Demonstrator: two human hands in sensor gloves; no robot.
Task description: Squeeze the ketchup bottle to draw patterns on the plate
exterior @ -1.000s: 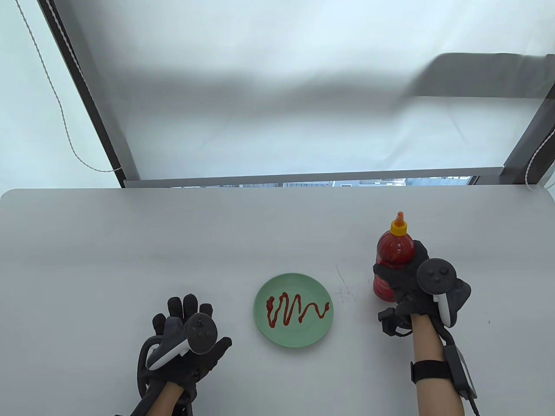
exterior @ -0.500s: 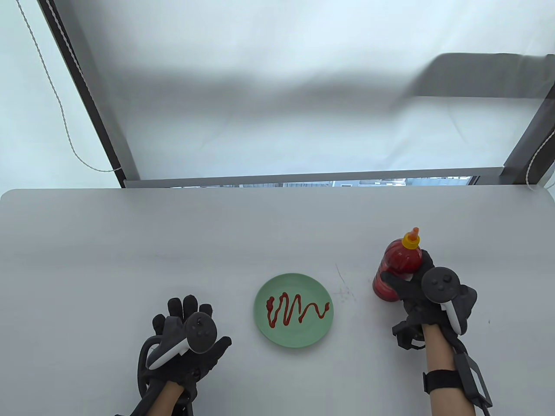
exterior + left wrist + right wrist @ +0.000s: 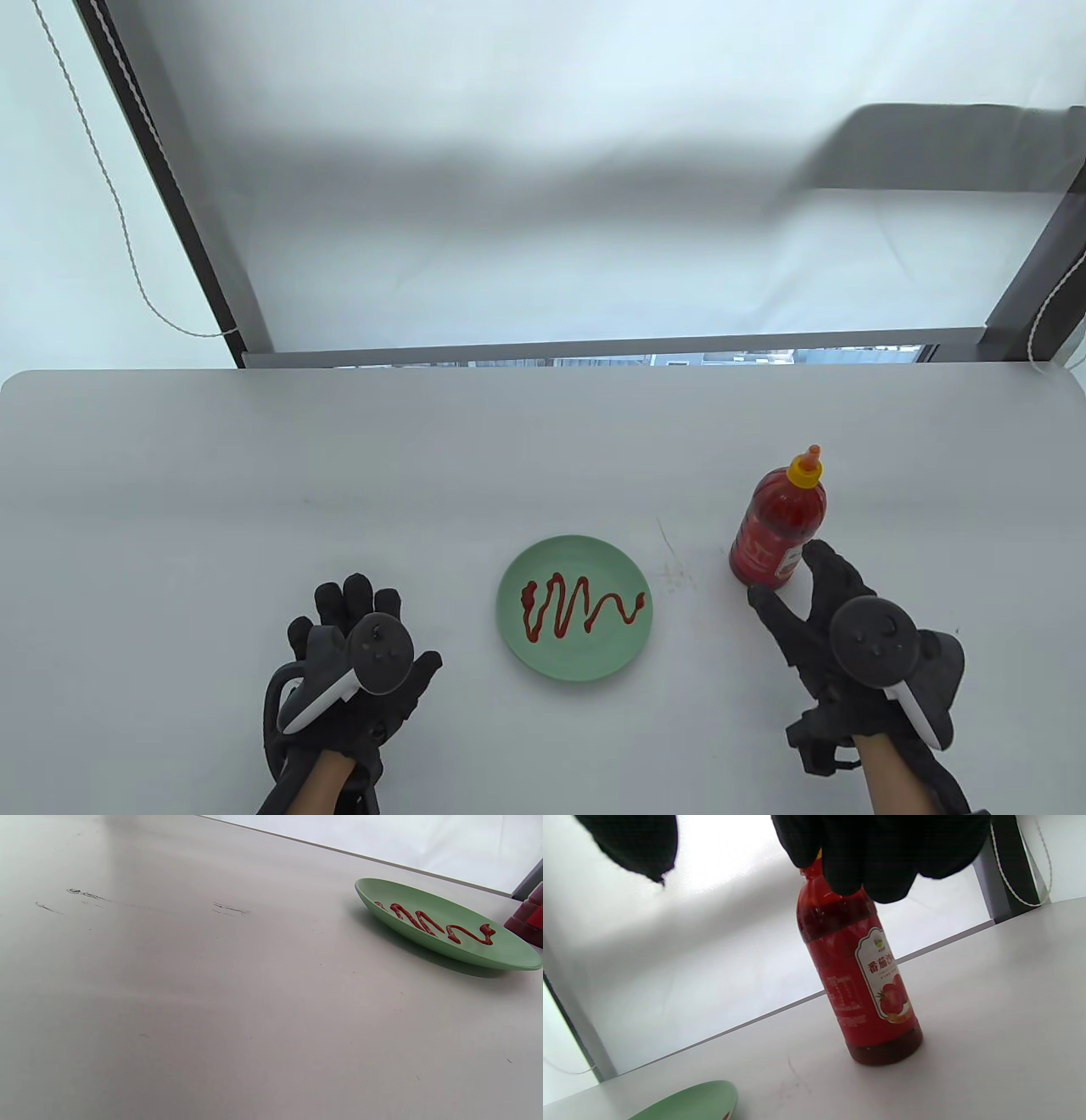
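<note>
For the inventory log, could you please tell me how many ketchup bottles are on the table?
1. The ketchup bottle stands upright on the table, to the right of the green plate and just beyond the right hand, which is off it.

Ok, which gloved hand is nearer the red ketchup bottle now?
The right hand: its open fingers sit just beside the upright red ketchup bottle with the yellow cap, not gripping it. The left hand rests across the green plate, far from it.
</note>
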